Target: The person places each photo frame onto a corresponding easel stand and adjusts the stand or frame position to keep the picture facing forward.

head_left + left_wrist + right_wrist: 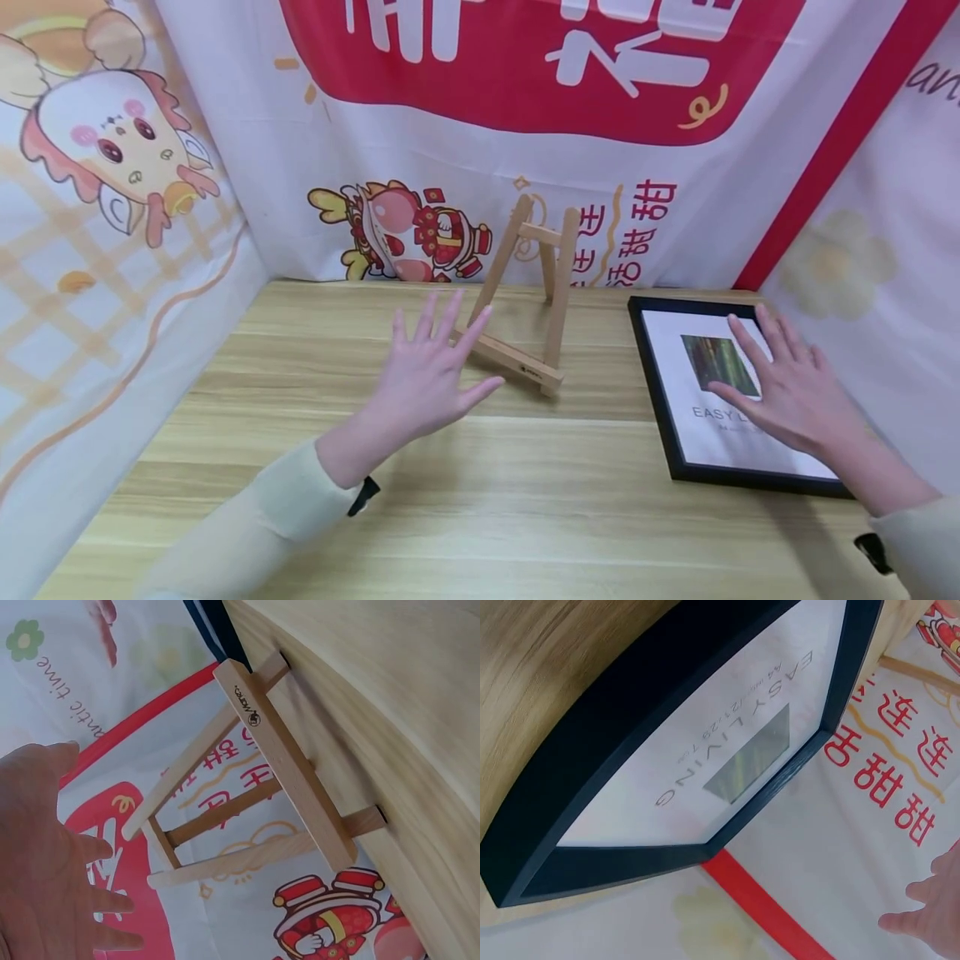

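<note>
A small wooden tabletop easel (517, 358) stands on the table near the back, its front ledge facing me. My left hand (427, 375) hovers in front of the easel's left side, fingers spread and holding nothing. In the left wrist view the easel (285, 765) stands apart from the fingers. On the right lies a black picture frame (667, 417) holding a white sheet with a small green picture and lettering. My right hand (795, 392) is spread above the frame's right part and hides some of its print. Nothing is between its fingers in the right wrist view.
The light wooden table (525, 500) meets a white printed cloth (262, 167) with a red panel at the back. More printed cloth (90, 292) covers the left side, and another cloth (862, 217) rises right beside the picture frame.
</note>
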`<action>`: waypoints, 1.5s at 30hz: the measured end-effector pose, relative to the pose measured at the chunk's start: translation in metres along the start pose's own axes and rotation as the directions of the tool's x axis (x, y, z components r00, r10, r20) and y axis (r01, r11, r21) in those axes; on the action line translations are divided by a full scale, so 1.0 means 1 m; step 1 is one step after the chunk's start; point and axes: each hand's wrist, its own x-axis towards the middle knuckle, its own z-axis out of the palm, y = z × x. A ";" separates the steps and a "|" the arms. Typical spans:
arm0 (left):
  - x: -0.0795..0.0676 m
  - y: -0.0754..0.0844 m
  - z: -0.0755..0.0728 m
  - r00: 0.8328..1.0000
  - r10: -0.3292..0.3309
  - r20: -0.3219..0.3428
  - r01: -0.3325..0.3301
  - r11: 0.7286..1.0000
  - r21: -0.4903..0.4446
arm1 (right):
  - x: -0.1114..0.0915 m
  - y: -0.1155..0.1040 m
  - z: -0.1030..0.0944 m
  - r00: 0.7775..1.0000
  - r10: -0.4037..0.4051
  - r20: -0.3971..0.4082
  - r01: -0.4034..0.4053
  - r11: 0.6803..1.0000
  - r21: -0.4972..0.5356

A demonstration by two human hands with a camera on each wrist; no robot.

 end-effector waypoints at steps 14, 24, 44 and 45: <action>0.039 0.044 0.008 0.996 0.051 0.077 -0.050 0.999 -0.018 | -0.009 0.033 0.008 0.999 0.039 -0.025 -0.038 0.999 0.009; 0.059 0.088 0.018 0.989 0.114 0.093 -0.113 0.993 -0.018 | -0.022 0.056 0.025 0.999 0.035 0.013 -0.036 0.997 0.074; 0.103 0.167 0.071 0.987 0.051 0.153 -0.030 0.990 -0.137 | -0.049 0.098 0.061 0.966 0.176 0.187 -0.229 0.921 0.316; 0.104 0.171 0.075 0.985 0.043 0.165 -0.018 0.988 -0.150 | -0.050 0.101 0.063 0.963 0.182 0.196 -0.240 0.912 0.334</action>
